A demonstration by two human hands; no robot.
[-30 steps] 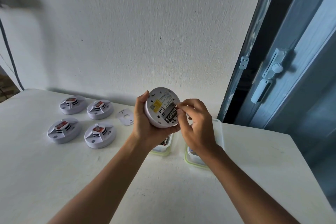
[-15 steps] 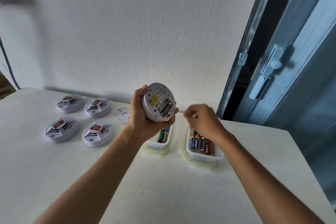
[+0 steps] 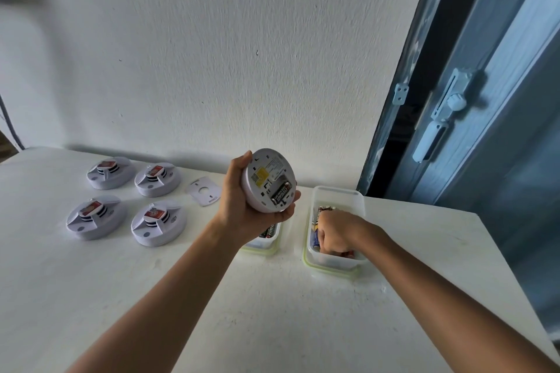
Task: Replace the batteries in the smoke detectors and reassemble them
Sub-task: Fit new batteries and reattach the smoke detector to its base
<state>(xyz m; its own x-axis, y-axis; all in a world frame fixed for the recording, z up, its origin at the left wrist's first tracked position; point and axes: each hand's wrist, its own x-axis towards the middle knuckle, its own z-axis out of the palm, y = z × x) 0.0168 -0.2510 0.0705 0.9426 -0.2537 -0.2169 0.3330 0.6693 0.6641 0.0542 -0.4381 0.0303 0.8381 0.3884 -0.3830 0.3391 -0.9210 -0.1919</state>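
Head | left hand [image 3: 242,209] grips detector [image 3: 268,180] | right hand [image 3: 336,232] curled in tub [image 3: 360,200], hold unclear

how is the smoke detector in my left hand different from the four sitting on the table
The held smoke detector is tilted in the left hand, its back showing; the four table detectors lie flat. The held one has its battery bay open with a battery in it; the four show red labels on top. All are round and white.
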